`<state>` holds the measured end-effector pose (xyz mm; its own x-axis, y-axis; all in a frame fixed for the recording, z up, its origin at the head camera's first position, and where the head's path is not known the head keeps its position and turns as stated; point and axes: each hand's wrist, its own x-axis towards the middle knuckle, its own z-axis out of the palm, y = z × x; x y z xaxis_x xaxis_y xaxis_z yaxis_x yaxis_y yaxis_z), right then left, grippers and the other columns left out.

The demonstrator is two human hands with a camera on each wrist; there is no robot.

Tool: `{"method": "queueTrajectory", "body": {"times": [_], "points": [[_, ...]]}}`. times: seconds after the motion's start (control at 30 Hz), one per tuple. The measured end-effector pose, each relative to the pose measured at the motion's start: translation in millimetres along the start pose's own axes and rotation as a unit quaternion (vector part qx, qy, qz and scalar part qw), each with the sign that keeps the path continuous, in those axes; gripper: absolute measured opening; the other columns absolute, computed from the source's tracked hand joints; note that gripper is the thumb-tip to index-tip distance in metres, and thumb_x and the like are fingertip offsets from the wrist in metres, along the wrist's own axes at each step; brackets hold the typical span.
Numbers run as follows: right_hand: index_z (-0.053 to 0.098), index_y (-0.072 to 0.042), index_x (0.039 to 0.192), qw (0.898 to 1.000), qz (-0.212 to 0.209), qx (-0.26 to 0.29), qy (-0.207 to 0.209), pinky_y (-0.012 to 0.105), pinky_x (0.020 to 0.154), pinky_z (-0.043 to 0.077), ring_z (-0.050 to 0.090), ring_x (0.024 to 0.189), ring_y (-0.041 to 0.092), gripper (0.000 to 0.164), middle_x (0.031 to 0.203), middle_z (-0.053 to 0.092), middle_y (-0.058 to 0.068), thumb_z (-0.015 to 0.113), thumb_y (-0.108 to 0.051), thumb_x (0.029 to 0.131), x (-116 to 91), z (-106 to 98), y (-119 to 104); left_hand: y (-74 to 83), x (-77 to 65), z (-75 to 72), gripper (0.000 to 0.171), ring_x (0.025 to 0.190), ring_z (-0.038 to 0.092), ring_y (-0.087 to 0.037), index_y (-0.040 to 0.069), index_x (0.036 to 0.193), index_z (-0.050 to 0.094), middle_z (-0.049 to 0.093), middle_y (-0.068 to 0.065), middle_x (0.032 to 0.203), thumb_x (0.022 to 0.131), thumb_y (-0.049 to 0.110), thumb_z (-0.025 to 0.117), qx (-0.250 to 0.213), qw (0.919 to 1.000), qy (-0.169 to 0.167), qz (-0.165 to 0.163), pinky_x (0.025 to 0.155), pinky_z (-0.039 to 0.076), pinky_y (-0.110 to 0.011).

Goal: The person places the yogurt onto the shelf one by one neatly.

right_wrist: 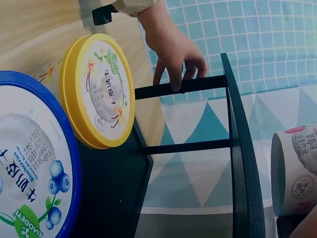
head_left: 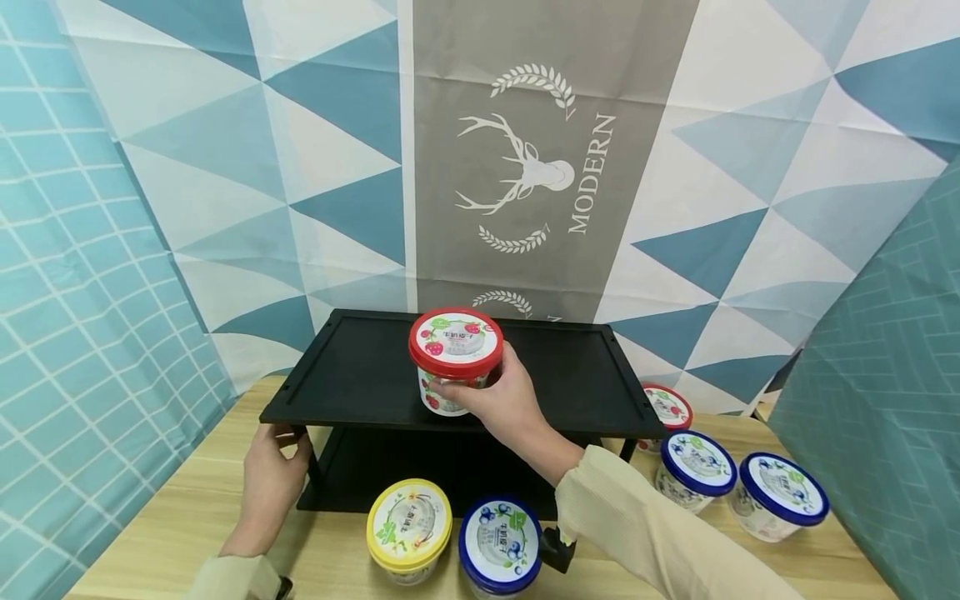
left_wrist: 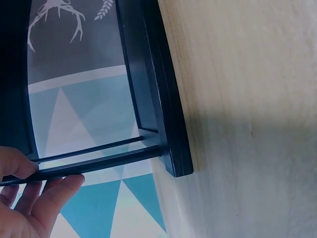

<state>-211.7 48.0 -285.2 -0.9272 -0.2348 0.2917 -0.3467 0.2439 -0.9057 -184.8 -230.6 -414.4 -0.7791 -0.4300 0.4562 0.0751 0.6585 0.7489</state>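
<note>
A two-tier black shelf (head_left: 360, 358) stands on the wooden table against the wall cloth. My left hand (head_left: 272, 483) grips its front left leg (left_wrist: 114, 159), just under the upper board; thumb and fingers close on the leg in the left wrist view. Over the front middle of that board, my right hand (head_left: 510, 404) holds a red-lidded ice cream tub (head_left: 456, 346) upright by its side. Whether the tub's base touches the board is hard to tell. In the right wrist view, only the side of this tub (right_wrist: 294, 171) shows.
Before the shelf stand a yellow-lidded tub (head_left: 410, 527) and a blue-lidded tub (head_left: 500, 546). To the right are two more blue-lidded tubs (head_left: 699, 462) (head_left: 783, 493) and another red-lidded tub (head_left: 667, 408). Patterned cloths hang behind and at both sides.
</note>
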Motion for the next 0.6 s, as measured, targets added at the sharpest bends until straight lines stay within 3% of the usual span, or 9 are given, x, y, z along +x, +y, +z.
{"method": "queueTrajectory", "body": {"times": [0.6], "points": [[0.034, -0.023, 0.126, 1.000, -0.002, 0.011, -0.015, 0.033, 0.087, 0.049, 0.044, 0.113, 0.014, 0.072, 0.122, 0.047, -0.006, 0.074, -0.035, 0.068, 5.0, 19.9, 0.2, 0.4, -0.9, -1.1, 0.029, 0.094, 0.055, -0.038, 0.004, 0.114, 0.045, 0.052, -0.019, 0.100, 0.086, 0.006, 0.049, -0.003, 0.9999, -0.007, -0.012, 0.078, 0.048, -0.048]]}}
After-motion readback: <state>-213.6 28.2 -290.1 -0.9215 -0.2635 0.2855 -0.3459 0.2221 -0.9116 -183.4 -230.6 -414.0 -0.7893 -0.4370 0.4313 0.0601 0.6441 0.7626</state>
